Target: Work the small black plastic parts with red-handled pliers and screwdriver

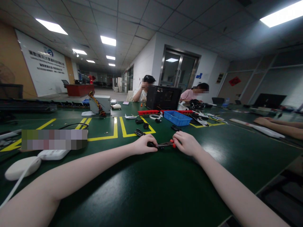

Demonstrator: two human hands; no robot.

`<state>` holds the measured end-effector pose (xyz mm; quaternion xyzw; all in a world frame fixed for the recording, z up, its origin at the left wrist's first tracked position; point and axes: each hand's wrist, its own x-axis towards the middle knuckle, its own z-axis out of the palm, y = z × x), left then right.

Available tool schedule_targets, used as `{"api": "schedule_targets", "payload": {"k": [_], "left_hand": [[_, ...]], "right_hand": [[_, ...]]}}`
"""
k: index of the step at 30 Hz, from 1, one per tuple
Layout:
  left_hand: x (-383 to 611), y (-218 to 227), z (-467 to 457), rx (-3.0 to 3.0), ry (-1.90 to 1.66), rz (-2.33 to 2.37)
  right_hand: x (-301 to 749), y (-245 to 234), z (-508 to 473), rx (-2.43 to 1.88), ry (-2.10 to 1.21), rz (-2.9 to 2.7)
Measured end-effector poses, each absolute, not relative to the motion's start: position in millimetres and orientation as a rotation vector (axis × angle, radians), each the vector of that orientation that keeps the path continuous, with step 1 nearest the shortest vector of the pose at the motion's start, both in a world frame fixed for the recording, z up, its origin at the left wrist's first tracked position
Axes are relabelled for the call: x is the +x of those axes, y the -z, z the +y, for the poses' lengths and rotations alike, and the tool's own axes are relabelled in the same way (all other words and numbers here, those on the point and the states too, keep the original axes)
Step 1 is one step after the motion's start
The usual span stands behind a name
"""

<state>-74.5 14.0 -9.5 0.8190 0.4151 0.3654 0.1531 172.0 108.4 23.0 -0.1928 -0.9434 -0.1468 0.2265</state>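
Note:
My right hand is closed around the red handles of a pair of pliers, whose metal jaws point left. In my left hand is a small black part, pinched between the fingers; its exact kind is too small to make out. The jaws reach to this part and appear to touch it. Just beyond my left hand lies a black ribbed piece. Another small black piece rests beyond my right hand.
A blue bin stands ahead, before a black computer case. A power supply with coloured cables is at the back left. At left lie a white power strip and cord. Two people sit across the table; another person's arms rest at right.

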Motion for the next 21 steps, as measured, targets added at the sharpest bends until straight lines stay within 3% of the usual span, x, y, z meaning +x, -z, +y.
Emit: {"api": "schedule_targets", "payload": {"k": [21], "left_hand": [[-76.3,12.9,16.7,2.378,-1.041,1.152]], "right_hand": [[173.3,-24.1,107.5,-0.516,0.404,-2.580]]}}
